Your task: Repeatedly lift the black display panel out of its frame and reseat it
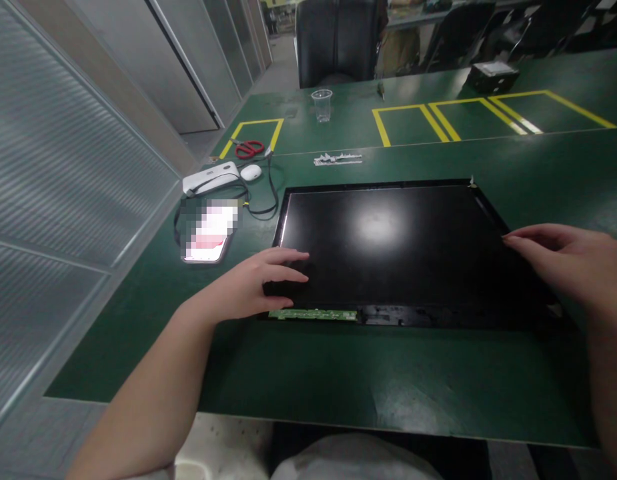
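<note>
A black flat display panel (398,247) lies face up on the green table (308,373), with a thin green circuit strip (313,314) along its near edge. My left hand (255,287) rests flat on the panel's near left corner, fingers stretched out. My right hand (563,263) lies on the panel's right edge, fingers extended and close together. Neither hand grips anything.
Left of the panel lie a phone (208,233), a white device (211,177) with black cables, and a white mouse (251,172). Red scissors (249,148), a clear plastic cup (321,105), a strip of small parts (337,159), a black box (492,75) and a black chair (335,40) are farther back.
</note>
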`<state>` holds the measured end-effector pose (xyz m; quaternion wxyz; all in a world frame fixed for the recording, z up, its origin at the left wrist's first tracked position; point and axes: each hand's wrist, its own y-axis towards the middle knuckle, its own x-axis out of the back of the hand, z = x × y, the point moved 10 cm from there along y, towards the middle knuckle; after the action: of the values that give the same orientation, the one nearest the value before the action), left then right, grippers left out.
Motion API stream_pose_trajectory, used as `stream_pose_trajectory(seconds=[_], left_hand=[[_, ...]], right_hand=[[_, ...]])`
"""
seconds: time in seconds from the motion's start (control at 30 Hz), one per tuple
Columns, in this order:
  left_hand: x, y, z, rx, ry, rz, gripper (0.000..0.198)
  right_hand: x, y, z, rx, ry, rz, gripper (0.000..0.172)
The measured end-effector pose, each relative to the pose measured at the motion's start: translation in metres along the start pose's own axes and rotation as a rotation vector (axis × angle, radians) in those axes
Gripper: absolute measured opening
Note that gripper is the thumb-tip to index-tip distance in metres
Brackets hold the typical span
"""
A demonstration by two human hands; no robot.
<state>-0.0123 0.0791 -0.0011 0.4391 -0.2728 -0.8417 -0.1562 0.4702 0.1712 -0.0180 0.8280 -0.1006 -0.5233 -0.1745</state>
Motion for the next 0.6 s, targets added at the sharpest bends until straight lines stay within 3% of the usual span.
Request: stream_pose_trajectory(seconds=[0.3, 0.6], left_hand=[[-0.002, 0.001, -0.012, -0.033, -0.038, 0.003, 0.037], [0.001, 0.001, -0.018, -0.124, 0.051, -0.034, 0.036]], right_hand=[[0.000, 0.002, -0.002, 0.040, 0.014, -0.025, 0.035], [0.000, -0.001, -0.002, -0.014, -0.008, 0.001, 0.040]])
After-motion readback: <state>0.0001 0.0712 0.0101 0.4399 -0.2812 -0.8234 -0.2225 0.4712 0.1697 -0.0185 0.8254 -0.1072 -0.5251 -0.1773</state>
